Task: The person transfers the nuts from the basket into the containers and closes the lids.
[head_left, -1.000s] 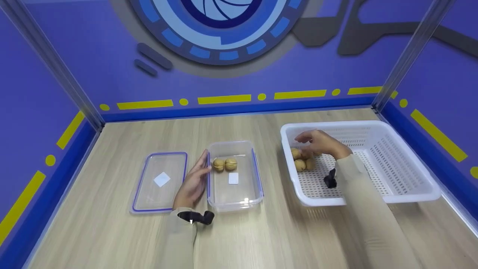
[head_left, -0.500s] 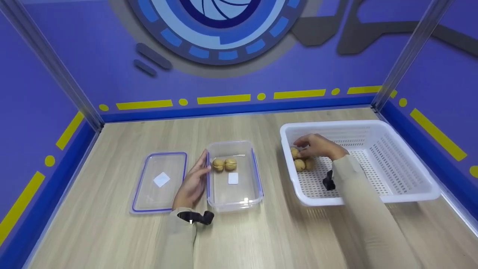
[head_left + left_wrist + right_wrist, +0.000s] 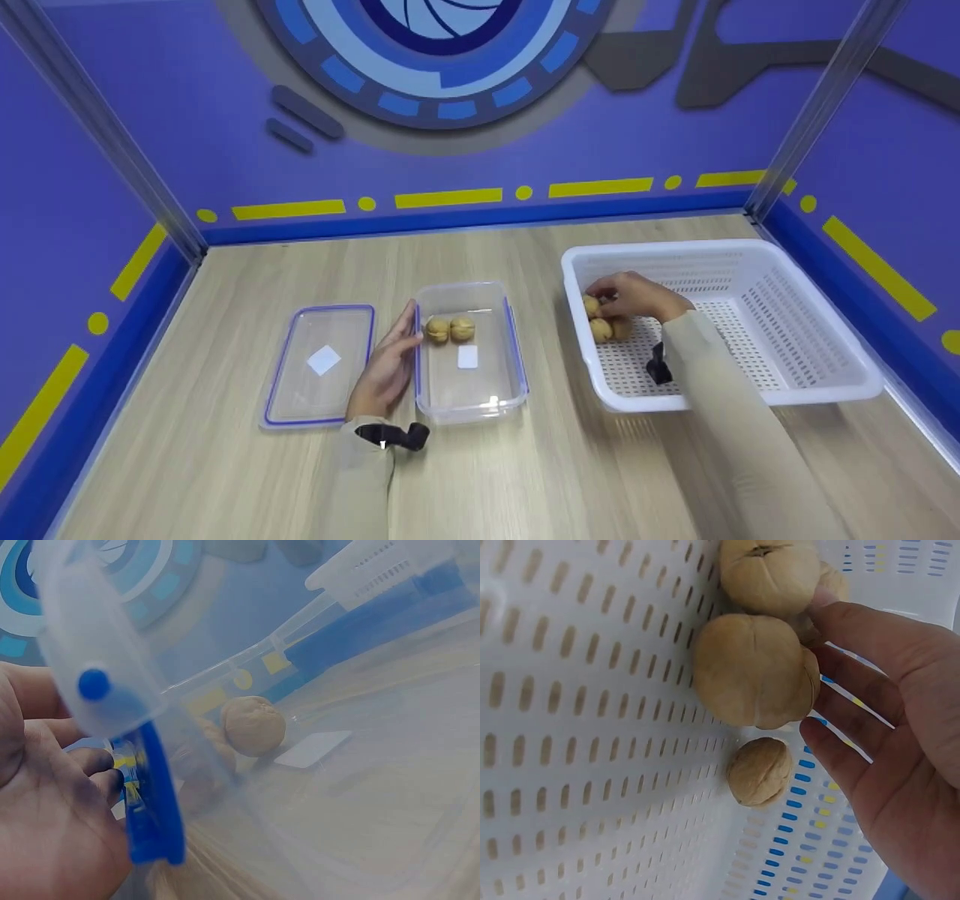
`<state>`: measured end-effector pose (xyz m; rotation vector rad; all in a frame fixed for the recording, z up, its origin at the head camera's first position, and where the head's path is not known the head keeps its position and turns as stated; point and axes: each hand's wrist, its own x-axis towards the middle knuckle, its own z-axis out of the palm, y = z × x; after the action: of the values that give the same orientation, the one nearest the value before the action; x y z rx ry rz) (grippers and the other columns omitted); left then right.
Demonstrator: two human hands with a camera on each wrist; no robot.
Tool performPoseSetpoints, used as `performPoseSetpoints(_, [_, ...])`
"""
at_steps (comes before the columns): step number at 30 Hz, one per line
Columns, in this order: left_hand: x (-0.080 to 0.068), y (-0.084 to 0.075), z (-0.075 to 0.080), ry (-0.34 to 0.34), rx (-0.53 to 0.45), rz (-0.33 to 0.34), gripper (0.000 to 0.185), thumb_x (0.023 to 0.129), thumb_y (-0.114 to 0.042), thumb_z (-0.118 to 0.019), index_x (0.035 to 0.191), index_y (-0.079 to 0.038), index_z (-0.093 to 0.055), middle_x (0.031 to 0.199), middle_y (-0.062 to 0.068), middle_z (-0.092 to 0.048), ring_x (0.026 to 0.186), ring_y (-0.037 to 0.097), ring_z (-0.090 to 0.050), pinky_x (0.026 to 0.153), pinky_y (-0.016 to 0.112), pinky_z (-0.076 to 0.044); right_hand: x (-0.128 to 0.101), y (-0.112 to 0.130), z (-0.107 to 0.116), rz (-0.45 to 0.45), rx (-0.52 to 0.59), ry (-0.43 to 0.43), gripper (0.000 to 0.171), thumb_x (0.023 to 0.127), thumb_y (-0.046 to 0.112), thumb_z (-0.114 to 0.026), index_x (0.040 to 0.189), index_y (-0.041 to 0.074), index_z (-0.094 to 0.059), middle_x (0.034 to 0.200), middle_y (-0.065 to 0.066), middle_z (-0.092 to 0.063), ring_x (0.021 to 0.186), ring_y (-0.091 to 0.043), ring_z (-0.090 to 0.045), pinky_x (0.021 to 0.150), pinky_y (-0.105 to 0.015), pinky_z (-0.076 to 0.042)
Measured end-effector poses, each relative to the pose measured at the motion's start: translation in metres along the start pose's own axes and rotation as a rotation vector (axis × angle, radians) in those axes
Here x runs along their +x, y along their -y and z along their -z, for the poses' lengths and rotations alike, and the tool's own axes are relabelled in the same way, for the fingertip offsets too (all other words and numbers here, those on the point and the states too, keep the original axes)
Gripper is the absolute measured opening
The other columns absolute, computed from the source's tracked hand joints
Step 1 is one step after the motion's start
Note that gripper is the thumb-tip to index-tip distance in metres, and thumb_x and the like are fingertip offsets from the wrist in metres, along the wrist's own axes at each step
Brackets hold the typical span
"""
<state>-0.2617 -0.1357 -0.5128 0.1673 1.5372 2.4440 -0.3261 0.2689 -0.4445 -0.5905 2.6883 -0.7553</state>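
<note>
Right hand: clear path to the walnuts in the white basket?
Probably yes. The right hand is already inside the open-topped basket, fingers against the walnuts, with nothing between them.
</note>
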Motion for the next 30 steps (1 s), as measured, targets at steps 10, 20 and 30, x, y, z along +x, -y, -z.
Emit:
performPoseSetpoints(10, [-0.0002, -0.0007, -0.0008, -0.013, -0.034, -0.002, 0.068, 0.093, 0.006, -0.039, 0.153, -0.008, -0.010, 0.162, 0.004, 0.008, 0.149, 0.020, 0.013, 0.122, 0.033, 0.010, 0.0012, 0.0002, -0.0021, 0.018, -0.027, 0.005, 0.042, 0.083, 0.010, -0.072, 0.123, 0.001, -0.063, 0.110, -0.015, -0.068, 0.099, -0.026, -0.059, 0.090, -0.043, -0.050])
performPoseSetpoints(20, [-0.0002, -0.0006, -0.0012, -0.036, -0.054, 0.005, 0.068, 0.093, 0.007, -0.040, 0.154, -0.009, -0.013, 0.163, 0.002, 0.004, 0.149, 0.017, 0.010, 0.122, 0.031, 0.008, -0.0007, -0.0016, -0.0027, 0.023, -0.017, -0.006, 0.036, 0.084, 0.008, -0.071, 0.119, -0.001, -0.065, 0.107, -0.015, -0.069, 0.097, -0.026, -0.062, 0.089, -0.045, -0.052])
performPoseSetpoints(30, [-0.0003, -0.0004, -0.0011, -0.003, -0.038, -0.009, 0.067, 0.094, 0.006, -0.037, 0.154, -0.006, -0.009, 0.162, 0.006, 0.009, 0.149, 0.019, 0.015, 0.121, 0.033, 0.011, -0.0007, -0.0021, -0.0009, -0.047, -0.007, 0.014, 0.036, 0.085, 0.012, -0.071, 0.120, 0.003, -0.065, 0.115, -0.014, -0.068, 0.106, -0.028, -0.061, 0.094, -0.046, -0.052])
